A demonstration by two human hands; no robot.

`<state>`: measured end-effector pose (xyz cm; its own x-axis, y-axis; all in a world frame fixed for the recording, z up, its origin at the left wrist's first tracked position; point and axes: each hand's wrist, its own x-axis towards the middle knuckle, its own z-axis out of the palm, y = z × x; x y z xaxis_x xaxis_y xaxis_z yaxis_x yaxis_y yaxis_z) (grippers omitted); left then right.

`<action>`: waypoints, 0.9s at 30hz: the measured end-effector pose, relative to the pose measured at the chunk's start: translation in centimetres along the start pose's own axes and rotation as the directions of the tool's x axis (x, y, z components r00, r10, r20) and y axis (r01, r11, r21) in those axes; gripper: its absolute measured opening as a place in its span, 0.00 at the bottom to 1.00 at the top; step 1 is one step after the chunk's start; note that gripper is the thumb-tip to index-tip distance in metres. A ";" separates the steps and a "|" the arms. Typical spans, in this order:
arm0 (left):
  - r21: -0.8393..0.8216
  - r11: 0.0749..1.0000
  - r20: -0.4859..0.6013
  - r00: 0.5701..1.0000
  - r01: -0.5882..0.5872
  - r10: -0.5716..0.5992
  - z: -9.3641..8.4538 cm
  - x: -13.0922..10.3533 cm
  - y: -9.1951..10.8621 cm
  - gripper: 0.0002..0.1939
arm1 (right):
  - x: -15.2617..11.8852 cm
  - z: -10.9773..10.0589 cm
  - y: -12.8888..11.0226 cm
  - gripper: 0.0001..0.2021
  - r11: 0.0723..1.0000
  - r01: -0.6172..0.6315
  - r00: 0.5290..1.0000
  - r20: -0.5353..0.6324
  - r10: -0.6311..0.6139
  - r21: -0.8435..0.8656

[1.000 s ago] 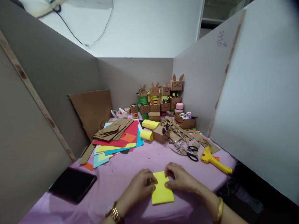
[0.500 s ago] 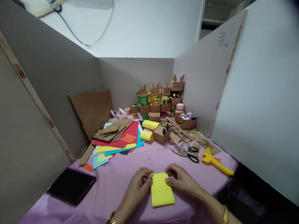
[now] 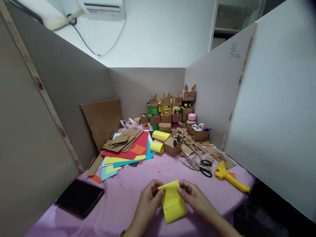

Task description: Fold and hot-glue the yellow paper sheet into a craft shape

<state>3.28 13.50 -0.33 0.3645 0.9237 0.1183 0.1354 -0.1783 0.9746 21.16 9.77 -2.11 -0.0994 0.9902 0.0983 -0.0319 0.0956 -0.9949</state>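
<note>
A small piece of yellow paper point(image 3: 173, 204) with a crease across its lower part is held between my two hands, its top edge tilted. My left hand point(image 3: 150, 199) pinches its upper left side, thumb in front and fingers behind. On the upper right side my right hand point(image 3: 194, 199) grips it the same way. Beyond them lie two yellow paper rolls point(image 3: 161, 135) and a small cardboard box head point(image 3: 172, 146) with dark ears and a drawn face.
Scissors point(image 3: 204, 168) and a yellow glue gun point(image 3: 230, 177) lie to the right, near cardboard scraps point(image 3: 190, 141). Coloured paper sheets point(image 3: 128, 159) are stacked at left, behind a black tablet point(image 3: 80, 199). Cardboard animal figures point(image 3: 166, 115) stand at the back, between grey partitions point(image 3: 148, 82).
The yellow paper has been raised and tilted, and it now looks bent rather than flat. Both hands grip its upper sides more closely. The head view has tipped slightly upward.
</note>
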 end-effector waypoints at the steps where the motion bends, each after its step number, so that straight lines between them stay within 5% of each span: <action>1: -0.047 0.999 -0.018 1.000 0.008 -0.009 0.0 -0.1 0.3 0.10 | -0.4 0.3 -0.1 0.19 0.999 -0.018 1.000 0.026 0.017 0.036; 6: -0.242 0.969 -0.067 0.996 0.042 -0.060 0.3 -1.1 1.9 0.21 | -1.9 1.1 -0.5 0.21 0.986 -0.064 0.997 0.045 0.058 0.152; 10: -0.366 0.928 0.029 0.997 0.072 -0.066 1.2 -2.7 2.7 0.32 | -3.2 1.8 -1.7 0.22 0.982 -0.027 0.999 -0.020 0.032 0.189; 16: -0.417 0.907 0.102 0.995 0.056 -0.015 1.8 -4.4 3.7 0.20 | -5.5 2.9 -3.0 0.28 0.973 -0.071 0.964 -0.237 0.124 0.220; 22: -0.392 0.919 0.048 0.999 0.039 -0.021 1.1 -4.3 3.2 0.19 | -4.4 2.1 -2.0 0.29 0.953 -0.086 0.991 -0.069 0.111 0.290; 27: -0.354 0.934 -0.019 0.998 0.048 -0.059 0.0 -2.3 1.0 0.20 | -2.9 0.9 -1.4 0.27 0.973 -0.020 0.939 -0.330 0.098 0.229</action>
<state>2.57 11.19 0.33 0.3381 0.9389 0.0645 -0.1822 -0.0019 0.9833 20.56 6.70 -0.98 0.2322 0.9726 -0.0120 -0.2571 0.0494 -0.9651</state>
